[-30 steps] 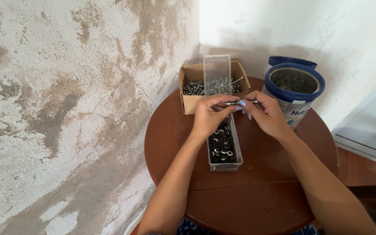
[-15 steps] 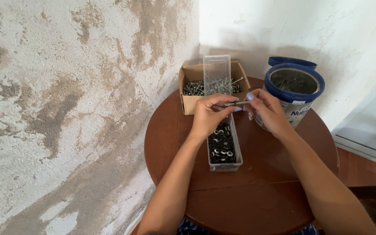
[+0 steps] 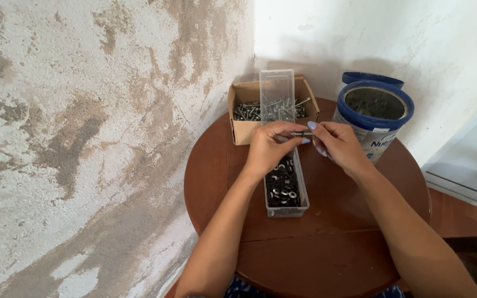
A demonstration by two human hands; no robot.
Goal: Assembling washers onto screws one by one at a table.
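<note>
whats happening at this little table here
A person sits at a round brown wooden table in a corner, holding a small grey metal bolt between both hands. The left hand and right hand meet above a narrow clear plastic box of dark metal washers, its lid standing open. Behind it sits an open cardboard box full of grey bolts, and to the right an open blue-rimmed round tin.

arms: bare, no sleeves | nails: pale blue polish | lap: blue patterned cloth
</note>
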